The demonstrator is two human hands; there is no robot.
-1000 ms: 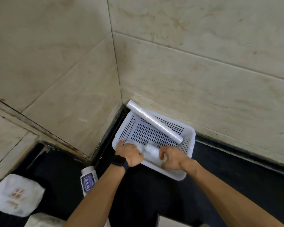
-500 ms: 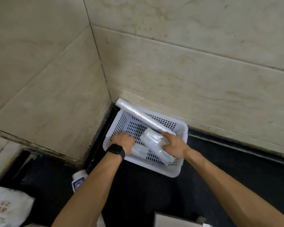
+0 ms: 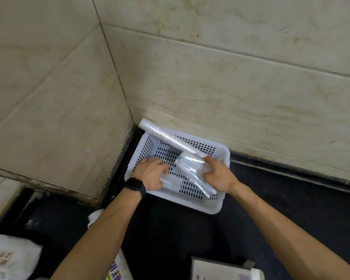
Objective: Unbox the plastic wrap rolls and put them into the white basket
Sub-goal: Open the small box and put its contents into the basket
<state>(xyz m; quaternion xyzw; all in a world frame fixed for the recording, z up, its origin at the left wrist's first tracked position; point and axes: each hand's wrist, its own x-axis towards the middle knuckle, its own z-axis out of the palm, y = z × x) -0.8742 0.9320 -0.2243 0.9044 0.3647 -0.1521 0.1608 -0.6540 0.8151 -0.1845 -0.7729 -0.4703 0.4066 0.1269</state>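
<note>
Head cam, looking down. The white basket [image 3: 220, 207] sits on the dark worktop [image 3: 291, 199], pushed into the corner where the two tile walls [image 3: 230, 87] meet.

My right hand [image 3: 218, 174] holds a short roll [image 3: 192, 168] w/ fingers curled round it. The roll slants, w/ its low end down near the front right of the basket floor. I think I hold it like that b/c I want to lay it flat inside.

My left hand [image 3: 152, 174] is in the basket too, lying over the end of a flat roll [image 3: 171, 182] on the basket floor. The fingers are bent, but I can't tell if they grip it or just press it down. My guess: it stops that roll from rolling while the next one goes in.

A long roll [image 3: 170, 139] looks too long to lie flat. It leans across the back, w/ one end poking over the back-left corner, right by the wall.

Room: the walls are close at the back & left of the basket, so no room to move there. The front & right sides open onto worktop. Inside, bare floor shows btw. my hands & toward the back left.

Near me sit a box [image 3: 220, 269], a white bag [image 3: 8, 257] & a printed pack [image 3: 119, 267], all well apart from the basket.
</note>
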